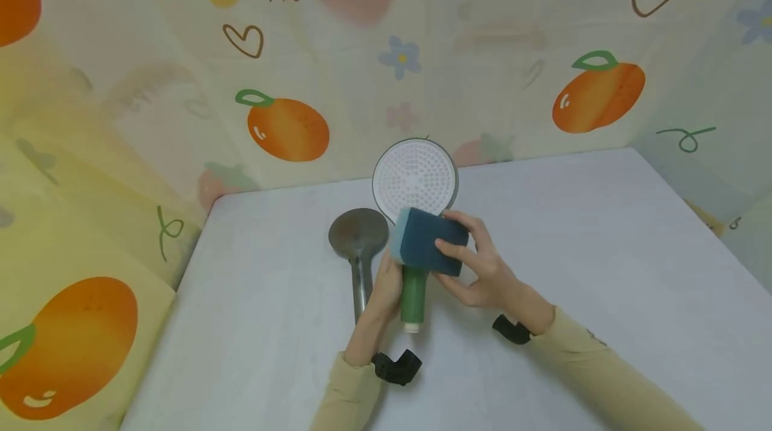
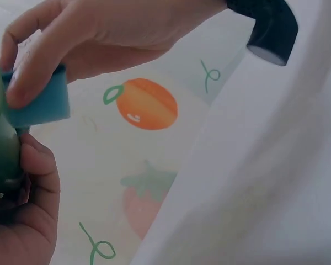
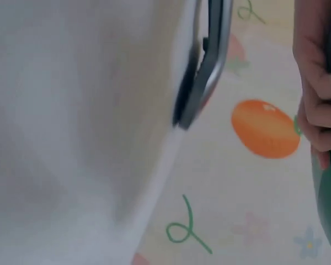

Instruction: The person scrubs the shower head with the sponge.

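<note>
Shower head (image 1: pixel 413 173) sits upright in the left fingers, its white perforated disc rising beyond them and its green handle (image 1: pixel 413 297) running down between the 2 hands, with a pale end below the fingers. Curled round the green part, the fingers of the left hand (image 1: pixel 386 290) clamp it, as both wrist views show, though the head view hides most of them. On the other side, the fingers of the right hand (image 1: pixel 482 270) are clamped on a sponge (image 1: pixel 425 240), dark blue on 1 face and light blue along the side nearest the left fingers. It lies across the upper handle, just under the disc; whether it presses on the green surface I cannot tell. To the left of the left fingers, a metal ladle (image 1: pixel 358 233) lies on the white bench (image 1: pixel 265 324), its bowl pointing away and its handle passing behind the left wrist. Below the fingers, each wrist carries 1 black device, and beige sleeves (image 1: pixel 609 367) cover the forearms. Beyond the fingers hangs a pale cloth (image 1: pixel 356 76) printed with oranges, hearts and the word "happy".
</note>
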A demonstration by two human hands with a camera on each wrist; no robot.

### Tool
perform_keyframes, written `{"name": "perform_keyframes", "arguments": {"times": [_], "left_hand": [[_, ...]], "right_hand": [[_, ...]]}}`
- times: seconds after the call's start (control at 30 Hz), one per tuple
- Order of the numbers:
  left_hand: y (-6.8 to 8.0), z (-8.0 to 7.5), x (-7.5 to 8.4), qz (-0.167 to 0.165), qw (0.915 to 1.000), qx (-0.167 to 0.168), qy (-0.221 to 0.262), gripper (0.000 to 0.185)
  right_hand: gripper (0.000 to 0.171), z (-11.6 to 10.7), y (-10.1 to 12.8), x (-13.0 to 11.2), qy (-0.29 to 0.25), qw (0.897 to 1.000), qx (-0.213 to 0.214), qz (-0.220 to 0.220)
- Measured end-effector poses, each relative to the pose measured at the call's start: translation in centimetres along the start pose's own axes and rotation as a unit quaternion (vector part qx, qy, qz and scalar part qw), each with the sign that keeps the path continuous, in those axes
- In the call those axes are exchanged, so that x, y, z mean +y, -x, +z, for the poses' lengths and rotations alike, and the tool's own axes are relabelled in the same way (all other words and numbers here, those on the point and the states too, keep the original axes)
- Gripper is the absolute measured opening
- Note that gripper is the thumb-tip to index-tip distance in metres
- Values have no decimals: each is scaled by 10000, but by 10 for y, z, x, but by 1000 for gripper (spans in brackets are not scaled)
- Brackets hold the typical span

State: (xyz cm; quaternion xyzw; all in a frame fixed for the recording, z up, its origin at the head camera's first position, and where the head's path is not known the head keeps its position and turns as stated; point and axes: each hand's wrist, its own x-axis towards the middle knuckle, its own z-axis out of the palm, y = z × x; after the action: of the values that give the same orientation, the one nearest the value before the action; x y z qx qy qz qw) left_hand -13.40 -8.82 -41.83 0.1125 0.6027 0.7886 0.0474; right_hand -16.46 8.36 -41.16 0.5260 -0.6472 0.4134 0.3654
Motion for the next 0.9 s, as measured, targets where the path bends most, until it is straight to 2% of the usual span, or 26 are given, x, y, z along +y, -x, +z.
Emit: {"name": "perform_keyframes", "arguments": {"times": [0.07,0.1,0.13,0.2,0.3,0.4,0.47,0.53,0.67,0.77,0.9], "left_hand": [[-2,0,-7,-188,9996,208,35,50],[-3,0,-8,-166,9994,299,93,47],[-2,-1,-8,-72,9993,348,131,42],[0,1,0,351,9984,433,76,34],[3,4,13,868,9955,383,27,31],[3,9,21,1068,9936,286,-211,37],[4,10,20,978,9945,249,-271,38],[4,9,16,913,9948,280,-358,38],[3,5,-1,295,9983,413,-282,36],[0,4,-12,-91,9986,415,-307,39],[-1,4,-15,-225,9981,453,-360,43]], "right_hand": [[35,1,0,0,143,9993,196,297],[35,3,1,-3,128,9989,220,384],[35,4,3,-6,90,9988,194,435],[35,8,7,-14,-81,9990,6,443],[34,12,15,-27,-490,9973,-530,132],[34,14,22,-34,-814,9923,-895,-256],[35,13,24,-33,-888,9910,-943,-341],[35,11,24,-27,-709,9943,-766,-215],[31,5,17,-8,168,9995,-163,212],[30,0,9,3,782,9951,230,550],[32,-2,3,5,939,9914,310,857]]}}
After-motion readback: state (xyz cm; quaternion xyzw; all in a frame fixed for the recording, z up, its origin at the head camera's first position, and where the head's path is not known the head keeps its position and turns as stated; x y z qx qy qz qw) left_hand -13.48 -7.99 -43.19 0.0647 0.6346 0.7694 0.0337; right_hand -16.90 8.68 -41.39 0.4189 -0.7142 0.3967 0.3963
